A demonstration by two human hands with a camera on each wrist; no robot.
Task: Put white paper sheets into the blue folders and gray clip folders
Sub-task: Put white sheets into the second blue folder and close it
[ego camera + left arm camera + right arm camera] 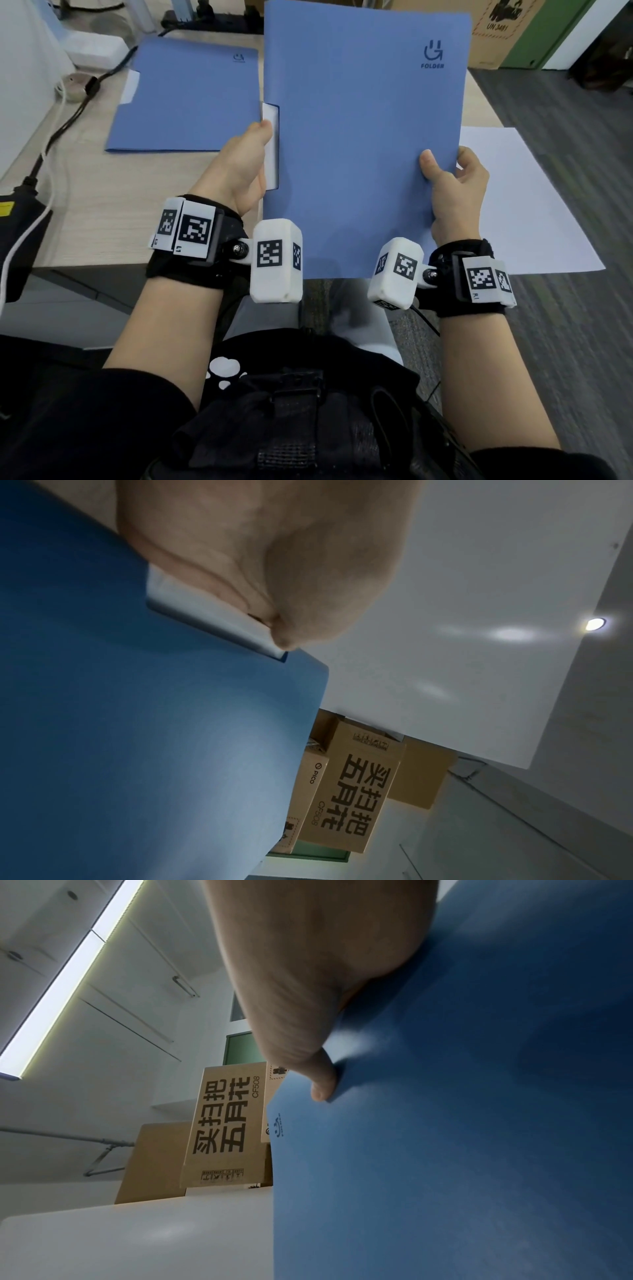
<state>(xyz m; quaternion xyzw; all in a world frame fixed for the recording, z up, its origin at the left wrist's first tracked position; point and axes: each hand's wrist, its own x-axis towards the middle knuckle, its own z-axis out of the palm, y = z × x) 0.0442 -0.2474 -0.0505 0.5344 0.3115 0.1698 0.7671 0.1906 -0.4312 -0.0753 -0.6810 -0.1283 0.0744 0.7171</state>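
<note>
Two hands share one blue folder [359, 137], lifted off the worktop [102, 212] so you can handle it closed. Your left hand [239, 171] has its grip pinching the white tab edge; your right hand [455, 192] clamps the opposite edge, thumb on top. A loose white sheet [527, 205] lies underneath, a second folder [185, 102] to the left.

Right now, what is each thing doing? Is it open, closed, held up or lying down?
Held blue folder: closed, lifted off the desk, gripped on both side edges.
Second blue folder: closed, lying flat on the desk.
White paper sheet: loose, flat, in no folder.
Left hand: grips the held folder's left edge.
Right hand: grips its right edge, thumb in front.
</note>
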